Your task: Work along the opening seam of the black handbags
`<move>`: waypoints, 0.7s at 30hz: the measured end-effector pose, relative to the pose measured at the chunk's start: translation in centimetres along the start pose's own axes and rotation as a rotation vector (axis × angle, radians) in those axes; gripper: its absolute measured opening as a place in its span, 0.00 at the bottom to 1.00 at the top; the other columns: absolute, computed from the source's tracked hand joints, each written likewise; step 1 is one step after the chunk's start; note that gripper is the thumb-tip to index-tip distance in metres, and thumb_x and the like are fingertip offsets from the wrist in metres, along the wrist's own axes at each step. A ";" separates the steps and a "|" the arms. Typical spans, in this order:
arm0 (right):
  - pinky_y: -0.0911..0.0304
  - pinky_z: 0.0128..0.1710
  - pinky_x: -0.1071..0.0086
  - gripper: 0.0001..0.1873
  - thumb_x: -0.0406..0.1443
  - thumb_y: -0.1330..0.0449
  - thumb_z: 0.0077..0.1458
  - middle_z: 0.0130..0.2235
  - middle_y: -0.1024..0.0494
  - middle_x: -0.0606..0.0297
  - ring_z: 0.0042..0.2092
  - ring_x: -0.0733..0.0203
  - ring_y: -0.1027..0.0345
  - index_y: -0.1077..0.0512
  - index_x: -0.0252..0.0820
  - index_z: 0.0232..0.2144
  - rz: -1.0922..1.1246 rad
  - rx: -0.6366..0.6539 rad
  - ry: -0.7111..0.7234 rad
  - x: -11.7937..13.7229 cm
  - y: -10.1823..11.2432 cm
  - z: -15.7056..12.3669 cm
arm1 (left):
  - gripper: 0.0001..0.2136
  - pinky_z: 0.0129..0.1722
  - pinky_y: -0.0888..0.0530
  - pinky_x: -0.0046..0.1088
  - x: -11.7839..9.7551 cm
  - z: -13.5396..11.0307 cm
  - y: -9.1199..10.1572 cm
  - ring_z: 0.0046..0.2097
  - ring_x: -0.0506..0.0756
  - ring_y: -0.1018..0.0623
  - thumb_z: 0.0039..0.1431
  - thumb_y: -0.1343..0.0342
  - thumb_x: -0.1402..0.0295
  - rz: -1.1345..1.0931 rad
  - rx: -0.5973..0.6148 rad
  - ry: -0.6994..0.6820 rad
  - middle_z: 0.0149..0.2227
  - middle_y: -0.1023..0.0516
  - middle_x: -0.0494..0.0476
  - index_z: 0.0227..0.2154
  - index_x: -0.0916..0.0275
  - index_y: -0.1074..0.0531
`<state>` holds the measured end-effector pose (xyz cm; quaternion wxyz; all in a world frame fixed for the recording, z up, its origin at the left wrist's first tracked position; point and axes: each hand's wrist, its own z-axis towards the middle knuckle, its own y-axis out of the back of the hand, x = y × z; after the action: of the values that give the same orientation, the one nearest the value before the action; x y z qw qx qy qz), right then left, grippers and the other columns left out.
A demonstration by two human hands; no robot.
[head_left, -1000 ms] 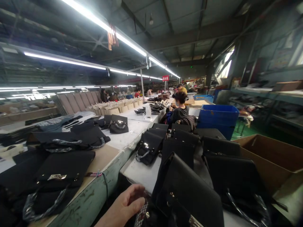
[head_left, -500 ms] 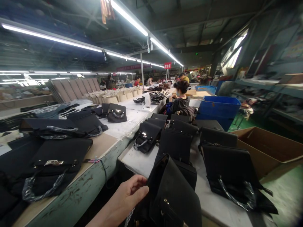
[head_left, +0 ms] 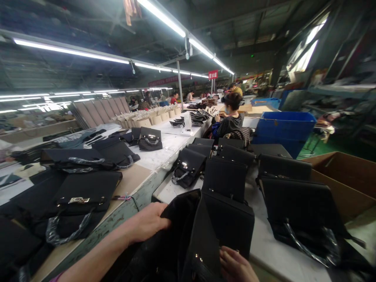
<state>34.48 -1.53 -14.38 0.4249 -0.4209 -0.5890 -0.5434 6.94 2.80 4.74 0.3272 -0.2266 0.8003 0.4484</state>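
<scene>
A black handbag (head_left: 188, 235) stands open at the bottom middle of the view. My left hand (head_left: 147, 223) reaches into its mouth, fingers hidden inside the dark lining. My right hand (head_left: 235, 266) shows at the bottom edge, pressed against the bag's front flap near its metal clasp. Behind it, several more black handbags (head_left: 226, 178) stand in rows on a white table (head_left: 173, 190).
A long workbench (head_left: 132, 180) on the left carries flat black bags with gold clasps (head_left: 79, 199) and plastic-wrapped handles. An open cardboard box (head_left: 346, 176) stands at right, a blue bin (head_left: 284, 127) behind it. A seated person in a striped top (head_left: 230, 121) works further down the line.
My left hand has moved from the bag's edge into its opening. My right hand has come into view at the bottom. The bag now gapes wider and the view has tilted down.
</scene>
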 end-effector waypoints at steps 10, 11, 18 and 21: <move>0.64 0.66 0.50 0.13 0.39 0.51 0.67 0.47 0.22 0.66 0.52 0.57 0.33 0.27 0.49 0.45 -0.375 0.516 0.748 13.9 1.4 1.1 | 0.02 0.21 0.40 0.25 -1.5 2.3 1.1 0.21 0.50 0.37 0.37 0.46 0.71 0.172 0.217 0.123 0.18 0.34 0.48 0.18 0.63 0.33; 0.64 0.66 0.50 0.15 0.37 0.52 0.68 0.39 0.21 0.68 0.46 0.60 0.30 0.26 0.47 0.39 -0.421 0.545 0.800 14.7 1.3 1.3 | 0.03 0.22 0.39 0.25 -1.6 2.2 1.4 0.22 0.50 0.36 0.38 0.46 0.70 0.163 0.222 0.122 0.19 0.33 0.48 0.20 0.63 0.31; 0.40 0.42 0.65 0.10 0.41 0.41 0.61 0.24 0.25 0.70 0.33 0.60 0.32 0.26 0.45 0.30 -0.558 0.569 0.663 16.3 4.2 2.2 | 0.07 0.20 0.43 0.22 0.1 -0.5 1.7 0.23 0.49 0.38 0.43 0.47 0.70 0.077 0.268 0.097 0.23 0.33 0.47 0.28 0.62 0.29; 0.44 0.30 0.68 0.11 0.38 0.32 0.51 0.25 0.26 0.71 0.31 0.59 0.33 0.28 0.44 0.36 -0.720 0.605 0.525 15.8 4.1 3.1 | 0.05 0.24 0.40 0.22 1.4 -0.3 -1.1 0.26 0.50 0.37 0.44 0.45 0.70 0.064 0.255 0.033 0.24 0.33 0.46 0.27 0.63 0.28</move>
<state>33.78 2.33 1.80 0.4470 0.0989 -0.7001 -0.5480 6.58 1.85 3.18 0.3255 -0.1649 0.8629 0.3495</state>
